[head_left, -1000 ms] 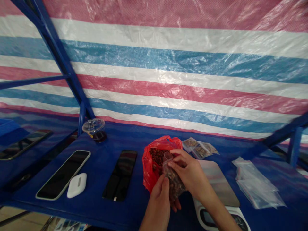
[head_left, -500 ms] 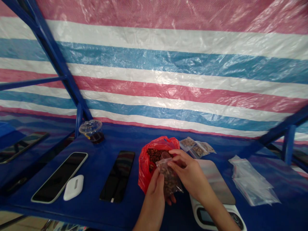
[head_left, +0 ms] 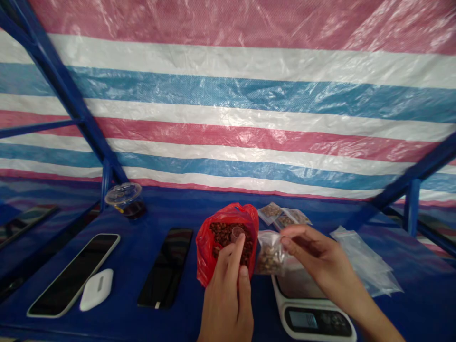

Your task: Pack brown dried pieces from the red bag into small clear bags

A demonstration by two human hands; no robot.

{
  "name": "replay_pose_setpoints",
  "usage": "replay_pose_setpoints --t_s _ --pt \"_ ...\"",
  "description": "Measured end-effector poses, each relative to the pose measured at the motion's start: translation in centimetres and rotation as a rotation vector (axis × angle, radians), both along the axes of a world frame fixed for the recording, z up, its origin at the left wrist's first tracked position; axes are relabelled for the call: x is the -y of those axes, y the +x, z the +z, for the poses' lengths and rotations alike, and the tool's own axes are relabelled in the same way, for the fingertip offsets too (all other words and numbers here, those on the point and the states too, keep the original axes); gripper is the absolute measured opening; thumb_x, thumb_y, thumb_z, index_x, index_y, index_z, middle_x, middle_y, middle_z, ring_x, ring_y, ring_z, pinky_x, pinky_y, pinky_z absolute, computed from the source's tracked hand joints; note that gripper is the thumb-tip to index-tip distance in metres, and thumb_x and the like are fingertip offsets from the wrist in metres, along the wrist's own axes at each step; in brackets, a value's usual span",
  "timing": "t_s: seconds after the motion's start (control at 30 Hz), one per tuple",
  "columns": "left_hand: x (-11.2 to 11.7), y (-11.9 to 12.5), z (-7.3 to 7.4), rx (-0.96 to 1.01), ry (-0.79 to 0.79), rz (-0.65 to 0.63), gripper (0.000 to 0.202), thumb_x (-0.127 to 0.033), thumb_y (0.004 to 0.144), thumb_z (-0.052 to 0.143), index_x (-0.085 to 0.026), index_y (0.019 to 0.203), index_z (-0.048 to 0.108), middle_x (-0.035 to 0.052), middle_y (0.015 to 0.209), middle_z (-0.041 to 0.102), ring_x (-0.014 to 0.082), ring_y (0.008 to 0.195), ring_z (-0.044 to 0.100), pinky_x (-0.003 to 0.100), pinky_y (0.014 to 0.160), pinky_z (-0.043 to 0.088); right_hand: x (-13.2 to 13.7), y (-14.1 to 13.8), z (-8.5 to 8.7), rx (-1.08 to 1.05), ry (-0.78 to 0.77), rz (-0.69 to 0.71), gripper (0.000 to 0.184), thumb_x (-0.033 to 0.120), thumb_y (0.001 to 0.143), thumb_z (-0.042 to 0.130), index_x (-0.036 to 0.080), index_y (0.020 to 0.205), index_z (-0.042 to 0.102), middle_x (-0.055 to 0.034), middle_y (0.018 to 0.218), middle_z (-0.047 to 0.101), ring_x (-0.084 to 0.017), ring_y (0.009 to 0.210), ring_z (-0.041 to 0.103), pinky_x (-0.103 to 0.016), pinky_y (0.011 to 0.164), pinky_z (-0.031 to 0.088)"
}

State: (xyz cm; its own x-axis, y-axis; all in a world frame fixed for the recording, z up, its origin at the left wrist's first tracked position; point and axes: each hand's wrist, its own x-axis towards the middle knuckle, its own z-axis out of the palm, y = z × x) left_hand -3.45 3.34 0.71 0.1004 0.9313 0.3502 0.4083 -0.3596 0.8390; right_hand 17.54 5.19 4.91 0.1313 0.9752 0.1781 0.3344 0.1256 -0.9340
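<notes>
My right hand (head_left: 317, 254) pinches the top edge of a small clear zip bag (head_left: 269, 259) with brown bean-like pieces in it. The bag hangs just above the left side of a digital kitchen scale (head_left: 297, 282), whose display is lit. My left hand (head_left: 228, 292) is over the near side of a red plastic bag (head_left: 204, 263), its index finger stretched out and thumb apart. Brown pieces (head_left: 221, 233) fill the red bag, and a small clear cup (head_left: 236, 233) sits among them, close to that fingertip.
Several filled zip bags (head_left: 270, 211) lie behind the scale, flat clear bags (head_left: 366, 261) at right. Left are a black phone (head_left: 166, 266), a white-edged phone (head_left: 74, 275), a white earbud case (head_left: 97, 289) and a lidded cup (head_left: 126, 202) of dark liquid. Blue frame bars (head_left: 67, 97) flank the table.
My right hand has carried the filled zip bag right, from over the red bag to the scale. My left hand has let go of it and now reaches over the red bag.
</notes>
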Motion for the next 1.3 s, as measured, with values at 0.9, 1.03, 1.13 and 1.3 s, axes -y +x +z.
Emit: replay_pose_setpoints --t_s 0.9,1.03,1.13,1.3 --pt "0.0 0.9 -0.2 -0.119 0.081 0.020 0.031 -0.023 0.100 0.045 -0.023 0.122 0.066 0.0094 0.125 0.072 0.0222 0.119 0.068 0.034 0.099 0.058 0.4 8.5 -2.4 0.492 0.036 -0.320 0.043 0.060 0.091 0.056 0.022 0.098 0.077 -0.0043 0.070 0.069 -0.019 0.059 0.057 -0.031 0.056 0.045" --pt "0.1 1.1 0.0 -0.109 0.092 0.020 0.029 -0.022 0.099 0.046 -0.024 0.118 0.068 0.0086 0.120 0.072 0.0215 0.113 0.070 0.032 0.095 0.059 0.2 8.2 -2.5 0.486 0.035 -0.265 0.039 0.056 0.091 0.058 0.023 0.098 0.077 -0.0047 0.075 0.072 -0.020 0.064 0.061 -0.032 0.062 0.048" --pt "0.0 1.0 0.1 -0.134 0.118 -0.024 0.028 -0.019 0.098 0.047 -0.023 0.115 0.068 0.0085 0.115 0.073 0.0205 0.106 0.072 0.030 0.091 0.060 0.1 8.1 -2.8 0.489 0.035 -0.227 0.035 0.052 0.092 0.058 0.023 0.100 0.077 -0.0068 0.089 0.076 -0.021 0.068 0.063 -0.033 0.066 0.050" --pt "0.1 0.9 0.0 -0.152 0.131 -0.040 0.028 -0.019 0.097 0.047 -0.024 0.113 0.069 0.0083 0.112 0.074 0.0205 0.103 0.072 0.030 0.088 0.060 -0.1 8.5 -3.4 0.502 0.001 -0.216 0.035 0.049 0.094 0.055 0.023 0.103 0.077 -0.0083 0.100 0.077 -0.023 0.077 0.066 -0.035 0.071 0.052"
